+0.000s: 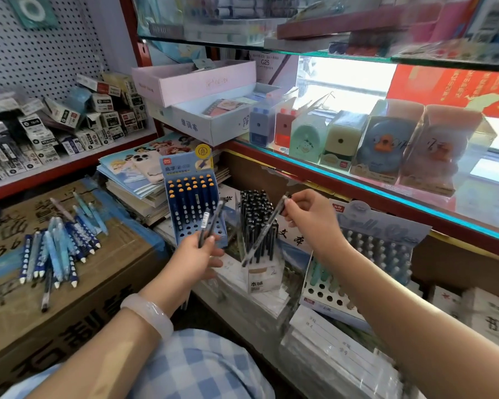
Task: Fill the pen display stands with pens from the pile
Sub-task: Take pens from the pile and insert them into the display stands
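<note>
1. Head view, hands: the left hand (pixel 198 254) has its fingers curled round a few dark pens (pixel 211 223), gripped at their lower ends so they fan upward. The right hand (pixel 308 210) pinches the top of one dark pen (pixel 264 230), which hangs tilted over the black pen stand (pixel 260 226).
2. Head view, stock: the pile of pens (pixel 55 249) lies loose on the cardboard carton (pixel 69 298), well apart from the stands. The blue display stand (pixel 192 203) shows open holes in its lower rows; the pale stand (pixel 366 254) on the right also has free holes at the front.
3. Handling, judged: pens look light, stiff and smooth-barrelled, so likely to slip if held loosely. A pinch near the cap end seems best, leaving the tip free to find a hole.
4. Room: the black stand is packed tight, so little slack for aiming. The glass shelf edge (pixel 386 185) overhangs just behind the right hand, limiting lift. The stands sit near one another; a sideways knock could tip the card backs.
</note>
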